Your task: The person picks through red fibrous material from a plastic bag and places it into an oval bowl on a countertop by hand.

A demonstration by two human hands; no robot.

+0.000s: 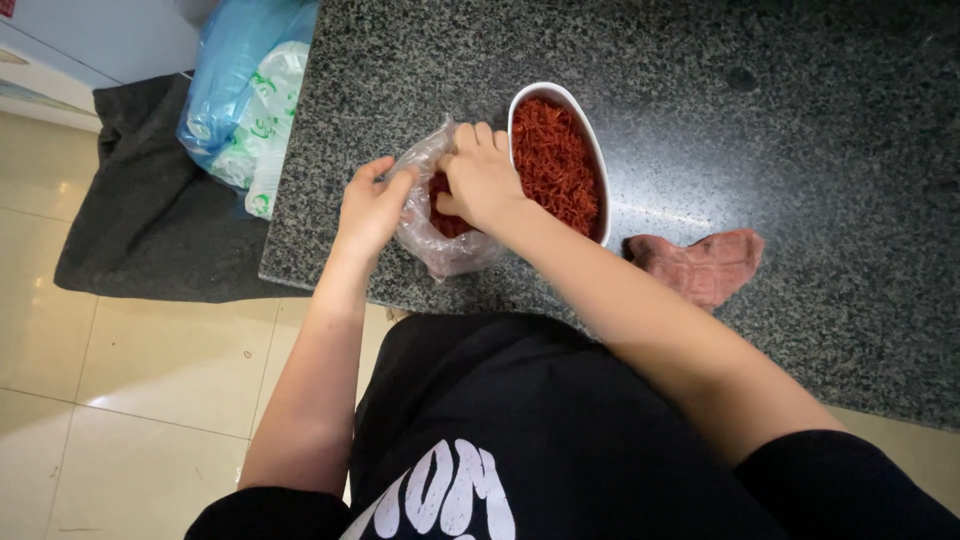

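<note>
A clear plastic bag point(446, 248) with red shredded food inside rests on the speckled granite counter point(780, 120) near its front edge. My left hand point(370, 205) pinches the bag's left rim and holds it up. My right hand point(482, 175) reaches down into the bag's mouth, fingers curled among the red shreds. Touching the bag on its right stands a white oval bowl point(590, 140) filled with the same red shreds point(556, 160).
A pinkish cloth point(705, 263) lies on the counter right of the bowl. Past the counter's left edge, blue and white plastic bags point(245, 95) sit on a dark grey mat point(150, 210) over a tiled floor point(60, 380).
</note>
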